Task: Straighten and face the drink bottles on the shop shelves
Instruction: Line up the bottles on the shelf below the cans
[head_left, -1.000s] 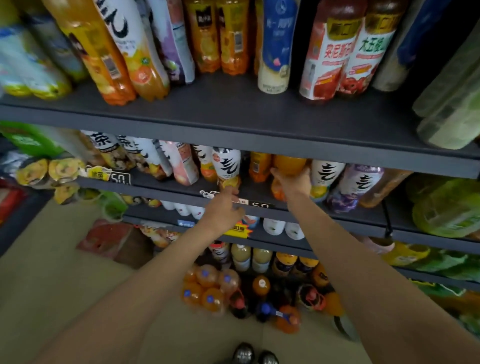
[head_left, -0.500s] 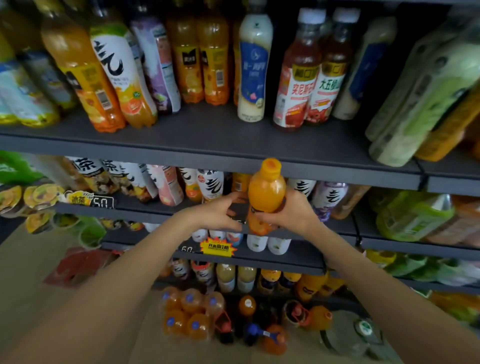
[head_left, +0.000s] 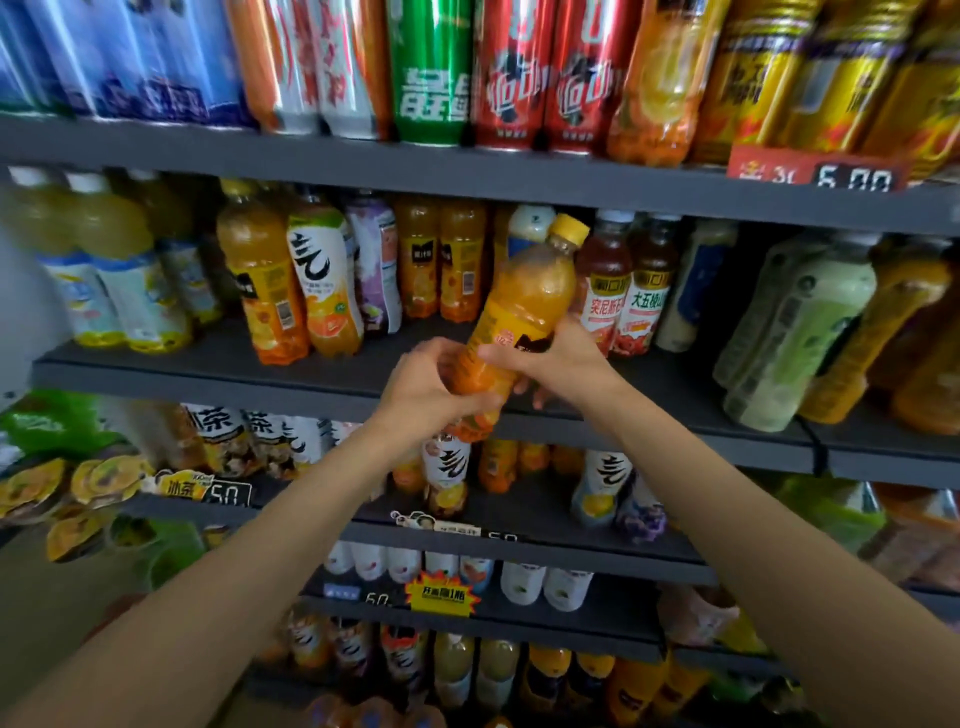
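An orange juice bottle (head_left: 524, 306) with a yellow cap is held in both hands in front of the second shelf (head_left: 208, 364), tilted with its cap up and to the right. My left hand (head_left: 426, 387) wraps its lower end from the left. My right hand (head_left: 561, 358) grips its label from the right. Behind it on that shelf stand orange juice bottles (head_left: 441, 260), a white-labelled fruit drink (head_left: 324, 286) and two red tea bottles (head_left: 623, 291).
Cans and tall bottles (head_left: 509, 73) fill the top shelf, with a price tag (head_left: 815, 174) at its right edge. Pale green bottles (head_left: 795, 332) lean at the right. Lower shelves (head_left: 519, 545) hold more drinks, and cup snacks (head_left: 62, 493) sit at the left.
The bottle came off the lower shelf and rose to the second shelf's height, held in both hands and now tilted right. The view has lifted, showing the top shelf of cans.
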